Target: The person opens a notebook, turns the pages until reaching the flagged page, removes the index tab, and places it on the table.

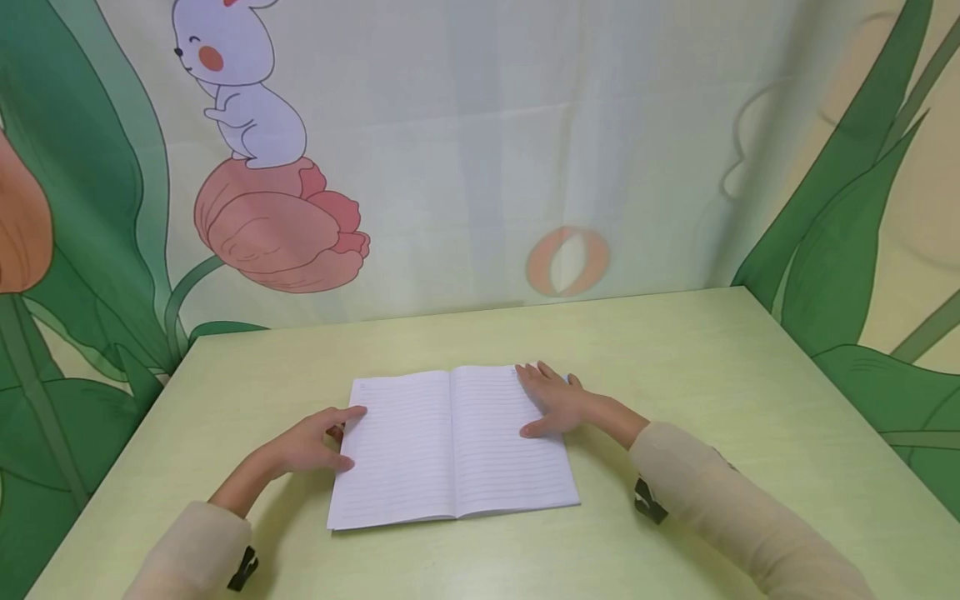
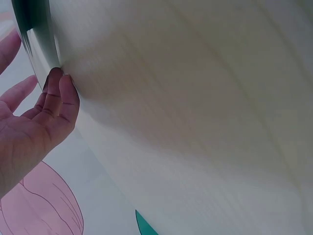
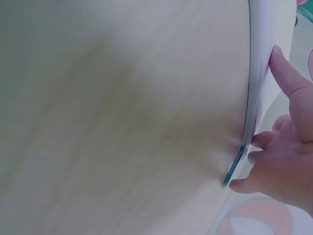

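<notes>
An open lined notebook [image 1: 405,450] lies on the table, ruled pages facing up and the fold running down its middle. At its left edge my left hand [image 1: 311,440] rests its index finger and thumb on the page, while the other fingers curl in at the edge; the left wrist view shows those curled fingers [image 2: 68,100] against the notebook's side. Spread over the upper right part of the right page is my right hand [image 1: 557,400], its fingers fairly straight and its thumb on the page. From the right wrist view, the notebook's side edge [image 3: 253,73] stands beside these fingertips.
The pale yellow-green table [image 1: 660,350] extends around the notebook. Behind it hangs a cloth backdrop [image 1: 465,167] printed with a rabbit, flowers and leaves. Dark straps [image 1: 649,502] show at both sleeves.
</notes>
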A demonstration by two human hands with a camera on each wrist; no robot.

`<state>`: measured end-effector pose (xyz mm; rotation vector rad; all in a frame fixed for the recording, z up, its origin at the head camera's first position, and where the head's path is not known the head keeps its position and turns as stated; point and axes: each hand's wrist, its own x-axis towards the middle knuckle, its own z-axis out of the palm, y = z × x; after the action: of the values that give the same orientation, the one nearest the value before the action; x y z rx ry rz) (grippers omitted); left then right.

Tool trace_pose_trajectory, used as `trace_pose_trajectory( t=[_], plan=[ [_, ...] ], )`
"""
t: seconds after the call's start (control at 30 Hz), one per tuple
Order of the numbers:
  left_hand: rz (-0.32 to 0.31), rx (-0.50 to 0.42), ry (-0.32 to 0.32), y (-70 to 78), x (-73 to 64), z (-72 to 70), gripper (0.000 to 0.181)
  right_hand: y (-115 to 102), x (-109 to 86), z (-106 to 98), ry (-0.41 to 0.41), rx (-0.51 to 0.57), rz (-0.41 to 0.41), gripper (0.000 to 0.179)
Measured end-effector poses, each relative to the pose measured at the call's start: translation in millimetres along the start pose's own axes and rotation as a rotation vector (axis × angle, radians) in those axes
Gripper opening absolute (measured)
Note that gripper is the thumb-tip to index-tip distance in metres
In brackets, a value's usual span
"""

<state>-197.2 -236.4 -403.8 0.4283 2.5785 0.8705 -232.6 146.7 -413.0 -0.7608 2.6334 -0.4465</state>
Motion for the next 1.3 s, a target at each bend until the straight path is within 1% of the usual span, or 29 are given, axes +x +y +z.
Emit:
trace_pose_trajectory(
  t=[0.27,0.33,0.4,0.47,0.57,0.67,0.7,0.83,0.9,1.03,1.1,1.17,1.23,1.3],
  plan=[
    [-0.006,0.005,0.003,-0.2,-0.2,0.2,0.075,0,3.3,2,-0.004,0.018,0.008,0.095],
    [-0.008,0.006,0.004,-0.4,0.0,0.0,0.075,0,4.6,2,0.008,0.025,-0.002,0.094],
    [-0.010,0.005,0.006,-0.1,0.2,-0.2,0.075,-1,5.2,2,0.030,0.024,-0.029,0.093],
    [-0.015,0.006,0.006,0.5,0.1,-0.3,0.075,-2,5.6,1,0.070,0.028,-0.067,0.091],
    [-0.021,0.001,0.006,1.8,-0.5,-0.4,0.075,-6,4.9,0,0.137,0.094,-0.133,0.087],
    [-0.023,-0.002,0.004,2.4,-0.9,-0.3,0.076,-11,4.3,0,0.203,0.201,-0.146,0.082],
    [-0.022,-0.002,0.004,2.3,-0.9,-0.2,0.076,-13,3.9,0,0.222,0.247,-0.130,0.081],
    [-0.015,-0.001,0.008,0.8,-0.4,-0.1,0.076,-22,0.8,-2,0.320,0.429,-0.026,0.076],
    [-0.016,-0.001,0.009,0.5,-0.3,-0.1,0.076,-26,-0.1,-4,0.372,0.539,0.032,0.075],
    [-0.026,0.001,0.007,1.5,0.0,-0.3,0.076,-33,-0.6,-9,0.467,0.754,0.124,0.071],
    [-0.026,0.002,0.004,2.0,0.1,-0.6,0.076,-37,-1.1,-12,0.497,0.863,0.171,0.061],
    [-0.026,0.002,0.003,2.2,0.2,-0.8,0.076,-40,-0.7,-15,0.510,0.951,0.211,0.046],
    [-0.024,0.000,0.002,2.4,-0.2,-1.2,0.076,-43,1.5,-16,0.499,1.004,0.229,0.030],
    [-0.026,-0.002,0.000,2.2,-0.9,-1.8,0.076,-44,4.6,-15,0.472,1.030,0.233,0.021]
  ],
)
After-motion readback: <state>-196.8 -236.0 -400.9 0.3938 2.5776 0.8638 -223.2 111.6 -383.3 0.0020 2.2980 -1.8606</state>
